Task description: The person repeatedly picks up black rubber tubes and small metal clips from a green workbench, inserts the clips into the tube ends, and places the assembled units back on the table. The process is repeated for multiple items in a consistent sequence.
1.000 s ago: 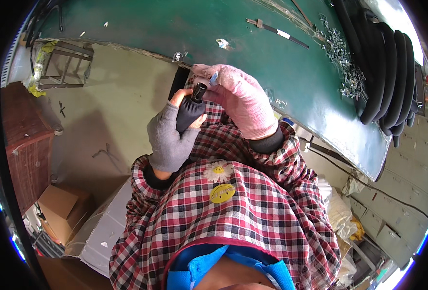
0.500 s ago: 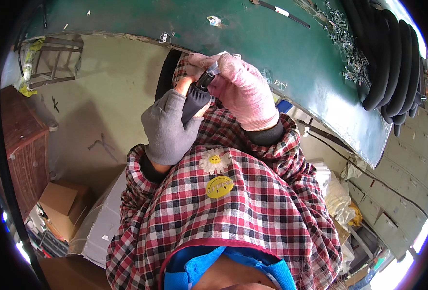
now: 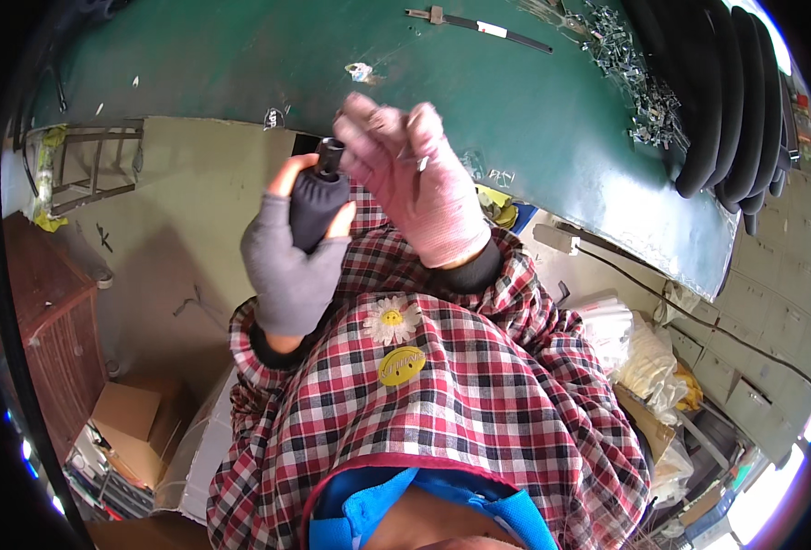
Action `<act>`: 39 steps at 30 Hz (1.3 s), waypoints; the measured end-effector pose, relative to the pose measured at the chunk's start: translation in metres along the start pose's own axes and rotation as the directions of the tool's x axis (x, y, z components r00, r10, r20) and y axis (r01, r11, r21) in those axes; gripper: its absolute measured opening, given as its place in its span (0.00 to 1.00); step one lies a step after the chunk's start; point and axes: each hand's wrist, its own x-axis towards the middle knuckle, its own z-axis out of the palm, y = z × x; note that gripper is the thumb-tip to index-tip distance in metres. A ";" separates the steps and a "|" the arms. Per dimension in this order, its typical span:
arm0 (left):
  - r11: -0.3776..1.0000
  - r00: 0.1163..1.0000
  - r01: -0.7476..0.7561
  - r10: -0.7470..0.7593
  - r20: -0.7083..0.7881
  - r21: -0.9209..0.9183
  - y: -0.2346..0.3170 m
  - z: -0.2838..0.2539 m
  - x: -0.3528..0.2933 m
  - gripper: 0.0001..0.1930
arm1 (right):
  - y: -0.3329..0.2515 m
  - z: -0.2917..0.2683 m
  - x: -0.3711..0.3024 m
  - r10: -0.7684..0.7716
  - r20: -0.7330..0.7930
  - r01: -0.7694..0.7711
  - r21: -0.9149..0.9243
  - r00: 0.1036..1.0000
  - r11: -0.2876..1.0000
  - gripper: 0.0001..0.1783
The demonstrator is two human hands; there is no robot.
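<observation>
1. One left hand (image 3: 294,261), in a fuzzy grey knitted glove with bare fingertips, curls round a soft, gathered black fabric piece (image 3: 312,213); a glossy black cylinder (image 3: 329,159) pokes from its top.
2. Right hand (image 3: 424,197), in a ribbed pink knitted glove, is just beside the cylinder, fingers parted and blurred; whether it holds anything, I cannot tell.
3. Beyond, spiky silvery metal bits (image 3: 655,112) lie heaped on a smooth green tabletop (image 3: 231,69) near thick, curved black tubes (image 3: 732,105).

Along the top swept the green desk (image 3: 241,78), glossy at its right corner! And left, a reddish-brown wooden cabinet (image 3: 55,321) flanked the pale floor (image 3: 195,183).
</observation>
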 end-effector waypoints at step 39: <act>0.990 0.993 0.116 -0.113 0.041 -0.083 -0.019 -0.025 0.000 0.27 | 0.047 -0.007 -0.027 0.000 0.043 0.024 -0.564 0.999 0.825 0.17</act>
